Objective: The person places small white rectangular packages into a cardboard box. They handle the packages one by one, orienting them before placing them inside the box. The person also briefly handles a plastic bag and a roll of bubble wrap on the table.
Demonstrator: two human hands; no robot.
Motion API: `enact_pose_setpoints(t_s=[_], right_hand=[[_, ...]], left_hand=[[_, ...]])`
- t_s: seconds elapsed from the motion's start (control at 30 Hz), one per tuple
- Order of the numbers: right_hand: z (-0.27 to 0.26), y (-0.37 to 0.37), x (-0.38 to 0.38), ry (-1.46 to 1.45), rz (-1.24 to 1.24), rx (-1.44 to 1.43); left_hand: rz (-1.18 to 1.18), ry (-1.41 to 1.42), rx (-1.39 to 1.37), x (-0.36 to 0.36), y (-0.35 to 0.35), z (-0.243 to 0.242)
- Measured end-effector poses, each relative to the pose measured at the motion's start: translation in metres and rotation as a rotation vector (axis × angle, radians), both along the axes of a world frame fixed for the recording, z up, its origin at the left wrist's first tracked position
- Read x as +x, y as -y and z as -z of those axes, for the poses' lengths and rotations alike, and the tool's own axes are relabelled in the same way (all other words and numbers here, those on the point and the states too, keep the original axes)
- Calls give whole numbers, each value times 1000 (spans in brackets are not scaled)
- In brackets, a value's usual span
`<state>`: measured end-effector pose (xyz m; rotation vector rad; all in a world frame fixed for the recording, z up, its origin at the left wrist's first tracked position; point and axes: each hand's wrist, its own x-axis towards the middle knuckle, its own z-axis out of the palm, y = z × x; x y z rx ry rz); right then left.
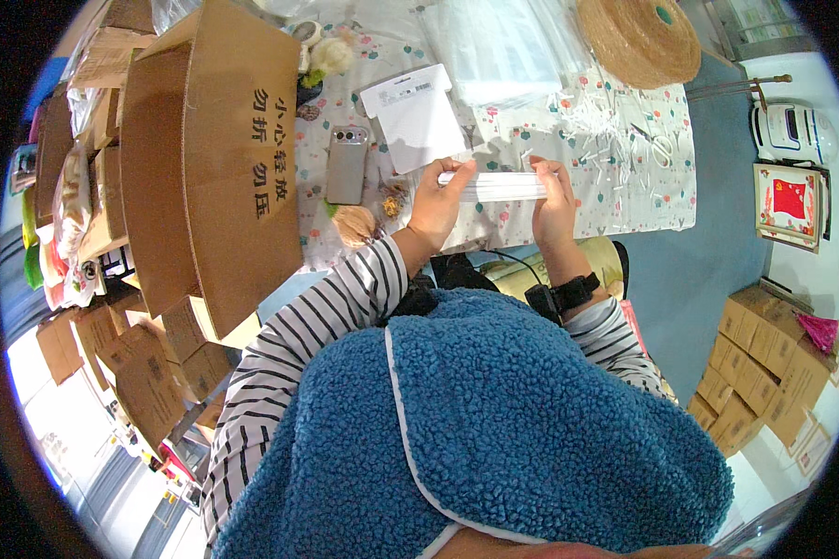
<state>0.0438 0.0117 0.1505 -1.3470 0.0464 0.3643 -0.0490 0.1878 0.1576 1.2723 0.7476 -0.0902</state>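
A stack of white paper or card pieces (500,187), seen edge-on, spans between my two hands above the table's front part. My left hand (439,199) grips its left end, thumb on top. The right end is held in my right hand (554,199), fingers curled at the edge. Just beyond lies a white printed card sheet (419,122) with a tab. A grey smartphone (347,166) rests face down left of my left hand. White paper scraps (594,129) and white-handled scissors (659,148) lie to the right.
A large open cardboard box (241,161) stands at the table's left. Clear plastic bags (496,52) and a big roll of brown twine (640,38) occupy the far side. A tan tassel-like bundle (355,225) lies near the front edge of the patterned tablecloth (629,209).
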Motion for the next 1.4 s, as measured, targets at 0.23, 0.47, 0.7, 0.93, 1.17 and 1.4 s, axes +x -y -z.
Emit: enact_pose_setpoints(t_s=[0.23, 0.47, 0.7, 0.93, 1.17, 1.4], right_hand=[[-70, -6, -3, 1166, -457, -823], [-55, -35, 12, 1087, -885, -1051], [-73, -14, 35, 482, -534, -899], [-138, -21, 50, -129, -278, 19], [-174, -62, 25, -340, -299, 230], [-196, -78, -5, -140, -357, 176]], left_hand=[[-9, -37, 1, 3, -3, -15], [-5, -53, 29, 5, -7, -11], [410, 76, 235, -10, -71, -34], [337, 313, -17, -14, -78, -98], [76, 347, -338, -28, -76, -153], [32, 405, -431, -53, -85, -148]])
